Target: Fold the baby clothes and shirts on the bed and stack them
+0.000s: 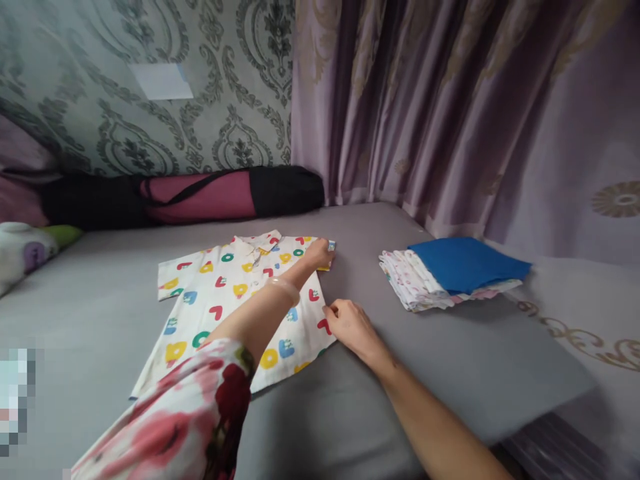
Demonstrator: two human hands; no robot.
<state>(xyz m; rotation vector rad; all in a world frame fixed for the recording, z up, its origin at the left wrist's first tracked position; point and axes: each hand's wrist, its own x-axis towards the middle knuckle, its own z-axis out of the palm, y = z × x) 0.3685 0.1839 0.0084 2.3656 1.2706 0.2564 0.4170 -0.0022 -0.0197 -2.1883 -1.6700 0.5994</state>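
A small white shirt (220, 300) printed with coloured shapes lies flat on the grey bed sheet (425, 373), collar toward the wall. My left hand (319, 254) reaches across it and grips its right sleeve near the shoulder. My right hand (350, 327) pinches the shirt's right edge lower down, near the hem. My left arm wears a floral sleeve and a pale bangle.
A stack of folded clothes (415, 283) topped by a blue cloth (467, 263) sits to the right. A pink and black rolled bag (200, 197) lies along the wall. Purple curtains (450, 113) hang behind. A soft toy (25, 250) rests at far left.
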